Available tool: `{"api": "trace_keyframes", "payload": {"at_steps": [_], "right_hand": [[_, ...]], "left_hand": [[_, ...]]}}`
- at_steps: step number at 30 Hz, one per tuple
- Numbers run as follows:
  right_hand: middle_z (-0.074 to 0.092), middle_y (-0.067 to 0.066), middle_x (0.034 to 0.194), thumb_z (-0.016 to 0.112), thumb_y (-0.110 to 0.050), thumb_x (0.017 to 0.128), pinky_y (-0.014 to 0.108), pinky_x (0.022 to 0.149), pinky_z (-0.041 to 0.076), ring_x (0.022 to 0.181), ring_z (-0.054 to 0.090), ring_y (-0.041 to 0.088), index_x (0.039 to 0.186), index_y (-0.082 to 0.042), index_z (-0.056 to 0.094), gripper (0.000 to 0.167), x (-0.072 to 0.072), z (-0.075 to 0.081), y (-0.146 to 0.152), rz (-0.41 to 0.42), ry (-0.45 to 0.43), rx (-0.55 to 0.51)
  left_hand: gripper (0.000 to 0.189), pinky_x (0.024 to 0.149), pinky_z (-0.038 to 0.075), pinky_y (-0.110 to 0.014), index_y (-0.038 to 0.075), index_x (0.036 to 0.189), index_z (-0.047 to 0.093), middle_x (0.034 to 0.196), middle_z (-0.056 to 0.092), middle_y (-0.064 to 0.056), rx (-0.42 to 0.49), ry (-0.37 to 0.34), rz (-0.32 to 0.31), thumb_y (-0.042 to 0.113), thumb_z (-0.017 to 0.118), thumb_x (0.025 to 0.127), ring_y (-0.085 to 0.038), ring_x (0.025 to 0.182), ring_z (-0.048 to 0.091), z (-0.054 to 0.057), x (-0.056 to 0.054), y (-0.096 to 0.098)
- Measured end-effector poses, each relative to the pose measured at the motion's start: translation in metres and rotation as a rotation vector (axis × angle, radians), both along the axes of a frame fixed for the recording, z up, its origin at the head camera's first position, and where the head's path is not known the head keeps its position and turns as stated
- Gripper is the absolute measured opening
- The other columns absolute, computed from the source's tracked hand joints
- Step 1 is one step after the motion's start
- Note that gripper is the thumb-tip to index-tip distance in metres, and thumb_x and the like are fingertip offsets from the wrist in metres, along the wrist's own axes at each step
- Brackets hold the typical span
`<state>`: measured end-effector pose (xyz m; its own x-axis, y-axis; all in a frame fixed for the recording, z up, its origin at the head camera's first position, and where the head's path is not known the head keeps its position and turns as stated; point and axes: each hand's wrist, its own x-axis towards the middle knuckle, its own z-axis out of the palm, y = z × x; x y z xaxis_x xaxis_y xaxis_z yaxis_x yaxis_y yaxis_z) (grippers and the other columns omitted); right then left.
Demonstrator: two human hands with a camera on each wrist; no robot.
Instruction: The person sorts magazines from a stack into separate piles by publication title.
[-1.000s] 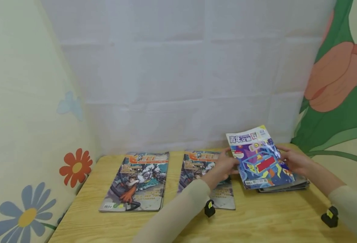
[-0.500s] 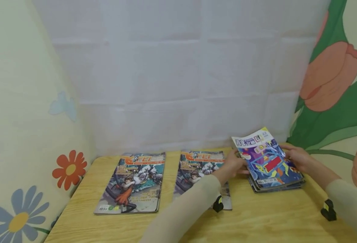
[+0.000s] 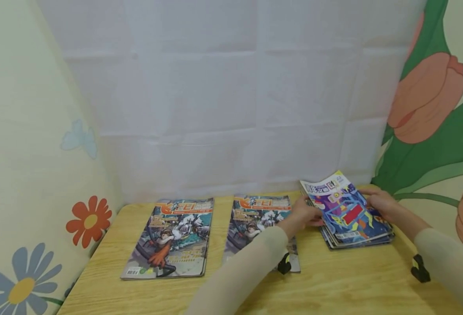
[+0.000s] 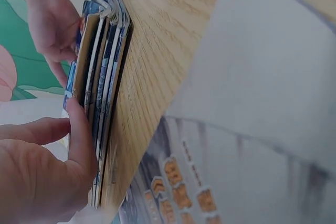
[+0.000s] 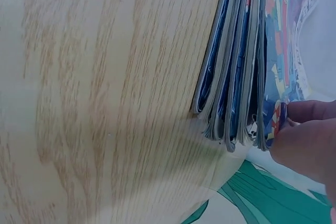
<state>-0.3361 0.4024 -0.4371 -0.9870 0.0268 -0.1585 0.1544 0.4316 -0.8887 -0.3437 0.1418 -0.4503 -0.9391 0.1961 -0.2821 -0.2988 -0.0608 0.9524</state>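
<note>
A magazine (image 3: 347, 212) with a purple-blue cover and white title band lies on top of a stack of magazines (image 5: 231, 72) at the table's right. Its far end curls up slightly. My left hand (image 3: 303, 215) pinches its left edge; in the left wrist view, thumb and a finger of that left hand (image 4: 47, 171) meet at the top of the stack. On the opposite side my right hand (image 3: 382, 206) grips the right edge. In the right wrist view, the right hand (image 5: 310, 137) pinches the cover's edge near the spines, which fan out unevenly below.
Two more piles of magazines with matching dark comic covers lie on the wooden table (image 3: 255, 293): a left pile (image 3: 172, 238) and a middle pile (image 3: 251, 223), partly behind the left forearm. A white sheet (image 3: 200, 96) hangs behind the table; painted walls flank it.
The purple-blue magazine, raised and askew a second ago, has come down and right onto the stack. Both hands moved with it and keep their hold. The head view shifted slightly.
</note>
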Motion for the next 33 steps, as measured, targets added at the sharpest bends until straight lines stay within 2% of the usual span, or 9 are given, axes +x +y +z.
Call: {"api": "trace_keyframes", "payload": {"at_steps": [7,8,11,15,16,19,24,28,33], "right_hand": [[0.046,0.041,0.131,0.05,-0.003,0.093,0.03,0.069,0.053,0.087,0.062,0.025,0.144,0.019,0.038,0.056,0.004,0.001,-0.003,-0.098,0.033,0.114],[0.047,0.041,0.131,0.051,-0.004,0.095,0.029,0.069,0.054,0.087,0.062,0.025,0.142,0.021,0.039,0.055,0.006,0.003,-0.003,-0.094,0.049,0.132],[0.049,0.043,0.13,0.052,-0.004,0.097,0.033,0.076,0.057,0.095,0.065,0.035,0.14,0.024,0.039,0.053,0.01,0.008,-0.004,-0.074,0.085,0.163],[0.052,0.042,0.128,0.049,-0.005,0.099,0.041,0.087,0.057,0.108,0.063,0.044,0.137,0.025,0.041,0.049,0.014,0.018,-0.008,-0.056,0.13,0.196],[0.055,0.041,0.126,0.049,-0.005,0.099,0.043,0.087,0.057,0.107,0.063,0.043,0.137,0.025,0.042,0.048,0.015,0.02,-0.009,-0.055,0.138,0.195],[0.058,0.039,0.123,0.047,-0.006,0.1,0.044,0.087,0.057,0.105,0.063,0.042,0.135,0.024,0.044,0.046,0.018,0.025,-0.014,-0.048,0.161,0.186],[0.059,0.037,0.123,0.043,-0.01,0.104,0.046,0.086,0.056,0.106,0.063,0.043,0.136,0.021,0.046,0.045,0.029,0.032,-0.029,-0.021,0.175,0.154],[0.059,0.034,0.127,0.043,-0.014,0.108,0.044,0.088,0.056,0.106,0.066,0.035,0.141,0.017,0.045,0.045,0.039,0.037,-0.044,0.01,0.172,0.065],[0.065,0.028,0.121,0.044,-0.014,0.109,0.039,0.086,0.058,0.098,0.07,0.021,0.139,0.018,0.046,0.044,0.046,0.039,-0.068,0.084,0.221,-0.068]], "left_hand": [[0.078,0.063,0.062,-0.043,0.013,0.149,0.048,0.077,0.069,-0.02,-0.038,0.013,-0.033,-0.016,0.071,0.081,-0.027,0.058,0.065,0.002,0.001,-0.006],[0.078,0.064,0.062,-0.044,0.013,0.149,0.048,0.077,0.069,-0.02,-0.041,0.014,-0.038,-0.016,0.071,0.081,-0.027,0.058,0.065,0.002,0.001,-0.007],[0.076,0.065,0.062,-0.044,0.012,0.148,0.049,0.077,0.069,-0.021,-0.057,0.014,-0.054,-0.015,0.07,0.081,-0.025,0.055,0.062,0.004,0.0,-0.009],[0.07,0.07,0.061,-0.045,0.01,0.146,0.051,0.079,0.068,-0.019,-0.097,0.015,-0.042,-0.014,0.067,0.082,-0.023,0.056,0.06,0.008,-0.001,-0.013],[0.068,0.072,0.061,-0.045,0.009,0.145,0.052,0.081,0.068,-0.019,-0.108,0.02,-0.039,-0.013,0.066,0.083,-0.023,0.057,0.06,0.008,-0.002,-0.015],[0.057,0.077,0.06,-0.046,0.005,0.141,0.055,0.087,0.067,-0.018,-0.134,0.049,-0.037,-0.01,0.065,0.086,-0.026,0.066,0.063,0.01,0.0,-0.021],[0.042,0.077,0.06,-0.041,0.003,0.131,0.063,0.095,0.065,-0.009,-0.209,0.143,-0.069,-0.005,0.063,0.089,-0.026,0.075,0.069,0.017,0.007,-0.039],[0.038,0.077,0.059,-0.042,0.005,0.131,0.064,0.102,0.068,-0.009,-0.233,0.201,-0.124,0.002,0.062,0.093,-0.02,0.072,0.069,0.024,0.015,-0.06],[0.031,0.083,0.056,-0.048,0.01,0.129,0.065,0.102,0.066,-0.007,-0.226,0.232,-0.151,0.009,0.062,0.098,-0.028,0.085,0.07,0.031,0.027,-0.09]]}}
